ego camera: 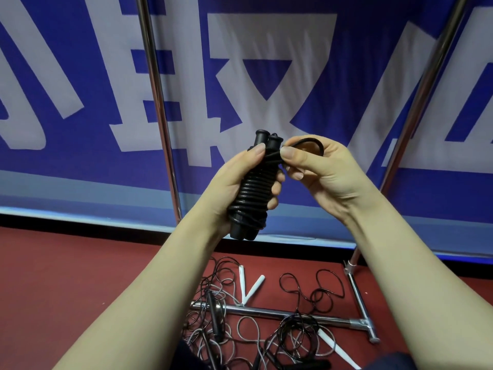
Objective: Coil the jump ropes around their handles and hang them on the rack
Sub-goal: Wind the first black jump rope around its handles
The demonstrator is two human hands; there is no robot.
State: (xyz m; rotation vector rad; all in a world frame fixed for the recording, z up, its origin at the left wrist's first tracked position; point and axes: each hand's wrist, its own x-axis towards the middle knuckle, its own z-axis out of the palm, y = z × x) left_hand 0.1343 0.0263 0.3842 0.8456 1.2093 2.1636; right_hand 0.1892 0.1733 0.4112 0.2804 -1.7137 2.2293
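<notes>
Head view, only feed I have.

Left hand [232, 182] is raised mid-frame, palm toward the camera. It grips the black jump rope bundle [256, 188]. The thumb lies up along the bundle's left side and the fingers curl round its right side.

The bundle is two black handles [266, 141] side by side, tilted slightly, caps up. The cord is wound in tight turns over most of their length. Lower ends stick out below the palm.

Right hand [320, 166] comes in from the right at the same height. Thumb and forefinger pinch the cord right beside the handle caps. A small free loop of cord [312, 143] arcs over the forefinger. The other fingers are curled under; I can't tell if they touch the cord.

Both forearms are bare and run up from the bottom corners.

Rack uprights [157, 102] are chrome tubes behind the hands, well apart. The rack base bar [280, 314] lies on the red floor [80, 276].

Loose black and pale ropes [301, 332] are tangled over and around the base bar. White handles [252, 288] lie among them.

A blue banner [373, 49] with large pale characters fills the background.
</notes>
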